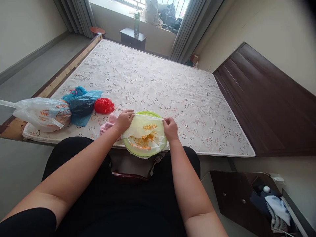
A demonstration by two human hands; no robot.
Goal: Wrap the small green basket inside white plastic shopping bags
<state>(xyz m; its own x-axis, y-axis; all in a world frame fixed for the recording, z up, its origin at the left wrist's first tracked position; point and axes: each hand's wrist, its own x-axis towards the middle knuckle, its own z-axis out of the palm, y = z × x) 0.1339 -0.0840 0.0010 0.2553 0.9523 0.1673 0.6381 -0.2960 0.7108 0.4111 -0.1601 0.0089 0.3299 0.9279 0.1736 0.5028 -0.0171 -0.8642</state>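
Along the near edge of the mattress (158,82), a white plastic bag (41,114), a blue plastic bag (81,105) and a red plastic bag (104,106) are being left lying, with a pink cloth (108,123) just beside the left hand (124,121) — its fingers closed, gripping a pale yellow plastic bag (145,131). That bag is being stretched over a green round dish (145,114) at the mattress edge — its other side is being pinched by the right hand (170,128).
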